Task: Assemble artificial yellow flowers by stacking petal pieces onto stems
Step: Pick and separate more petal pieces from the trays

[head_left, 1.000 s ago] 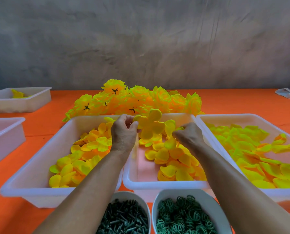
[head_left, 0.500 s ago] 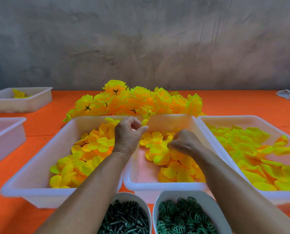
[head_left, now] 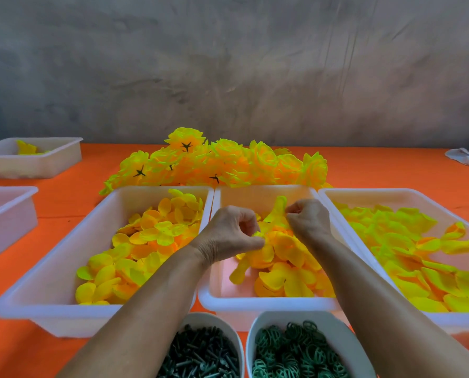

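Note:
My left hand and my right hand are both over the middle white tray and pinch a yellow petal piece between them. One lobe of that piece sticks up between the hands. More yellow petal pieces lie loose in this tray under my hands. A bowl of dark green stems stands at the near edge, below my left forearm. A pile of finished yellow flowers lies behind the trays.
A left tray holds small yellow petals and a right tray holds larger greenish-yellow ones. A bowl of green ring pieces is beside the stems. Two more white trays stand far left. A white cloth lies far right.
My left hand dropped from the tray's far rim into the middle tray. My right hand rose from the petal heap toward it, and both now grip one petal piece together.

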The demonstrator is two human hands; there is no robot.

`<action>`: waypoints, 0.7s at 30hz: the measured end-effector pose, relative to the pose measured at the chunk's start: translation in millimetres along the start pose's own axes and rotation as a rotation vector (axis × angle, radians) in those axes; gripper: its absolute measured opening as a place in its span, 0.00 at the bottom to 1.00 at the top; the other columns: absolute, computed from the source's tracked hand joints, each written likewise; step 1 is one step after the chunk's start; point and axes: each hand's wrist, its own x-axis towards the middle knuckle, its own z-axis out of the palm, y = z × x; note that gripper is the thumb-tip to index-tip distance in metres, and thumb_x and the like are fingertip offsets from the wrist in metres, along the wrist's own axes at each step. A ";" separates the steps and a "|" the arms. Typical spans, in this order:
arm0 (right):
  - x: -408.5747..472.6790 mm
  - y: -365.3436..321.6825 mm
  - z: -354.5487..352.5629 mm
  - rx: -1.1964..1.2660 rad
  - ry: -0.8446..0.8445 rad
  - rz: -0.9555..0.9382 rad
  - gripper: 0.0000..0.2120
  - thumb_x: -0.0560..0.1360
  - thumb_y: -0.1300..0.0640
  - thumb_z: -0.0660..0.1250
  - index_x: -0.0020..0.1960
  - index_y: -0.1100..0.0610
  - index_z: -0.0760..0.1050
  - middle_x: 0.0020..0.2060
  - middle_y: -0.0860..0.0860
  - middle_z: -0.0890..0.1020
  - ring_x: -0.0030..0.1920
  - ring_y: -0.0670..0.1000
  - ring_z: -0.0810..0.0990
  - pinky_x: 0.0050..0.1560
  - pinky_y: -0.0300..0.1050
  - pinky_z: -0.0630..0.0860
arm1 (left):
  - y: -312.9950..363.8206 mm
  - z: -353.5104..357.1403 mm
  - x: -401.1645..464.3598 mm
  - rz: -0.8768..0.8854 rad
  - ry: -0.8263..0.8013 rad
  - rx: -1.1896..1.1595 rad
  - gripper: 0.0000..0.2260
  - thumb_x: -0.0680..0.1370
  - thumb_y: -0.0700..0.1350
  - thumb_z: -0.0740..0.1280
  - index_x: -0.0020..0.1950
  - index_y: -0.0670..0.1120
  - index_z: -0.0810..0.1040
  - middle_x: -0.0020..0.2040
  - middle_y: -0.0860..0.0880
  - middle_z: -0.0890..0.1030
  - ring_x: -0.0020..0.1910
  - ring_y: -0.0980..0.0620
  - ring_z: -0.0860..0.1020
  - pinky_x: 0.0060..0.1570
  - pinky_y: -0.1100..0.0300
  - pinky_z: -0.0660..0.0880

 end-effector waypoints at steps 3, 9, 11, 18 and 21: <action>1.7 -1.5 0.8 0.276 -0.016 0.022 0.07 0.73 0.66 0.66 0.46 0.58 0.81 0.43 0.57 0.82 0.43 0.53 0.79 0.46 0.48 0.75 | -2.4 0.4 1.1 -0.037 -0.072 -0.046 0.12 0.69 0.46 0.75 0.34 0.39 0.78 0.36 0.38 0.80 0.34 0.53 0.73 0.34 0.57 0.72; -10.5 -10.2 -6.9 0.719 -0.210 -0.056 0.07 0.73 0.69 0.66 0.41 0.59 0.79 0.30 0.49 0.79 0.29 0.44 0.74 0.26 0.32 0.71 | -8.6 -2.6 11.8 -0.176 0.315 -0.090 0.11 0.78 0.49 0.65 0.54 0.43 0.75 0.52 0.43 0.77 0.47 0.47 0.77 0.49 0.49 0.77; -13.5 -12.4 -7.3 0.779 -0.337 -0.119 0.08 0.73 0.70 0.66 0.41 0.60 0.79 0.32 0.53 0.81 0.30 0.49 0.75 0.32 0.38 0.73 | -10.4 -4.2 13.8 -0.257 0.331 -0.142 0.21 0.78 0.51 0.64 0.67 0.42 0.67 0.62 0.43 0.73 0.56 0.47 0.75 0.57 0.49 0.74; -13.7 -9.5 2.2 0.710 -0.472 -0.203 0.08 0.74 0.67 0.67 0.41 0.55 0.80 0.34 0.48 0.82 0.35 0.48 0.77 0.36 0.43 0.72 | -13.8 -3.3 11.7 -0.256 0.325 -0.244 0.23 0.72 0.33 0.71 0.65 0.40 0.70 0.42 0.46 0.78 0.37 0.53 0.77 0.32 0.64 0.77; -10.2 -4.8 8.0 0.577 -0.364 -0.229 0.07 0.77 0.61 0.65 0.42 0.57 0.81 0.38 0.52 0.82 0.40 0.50 0.78 0.41 0.42 0.73 | -12.8 -4.9 11.5 -0.257 0.404 -0.242 0.20 0.71 0.30 0.67 0.62 0.39 0.72 0.45 0.39 0.80 0.38 0.46 0.78 0.34 0.56 0.79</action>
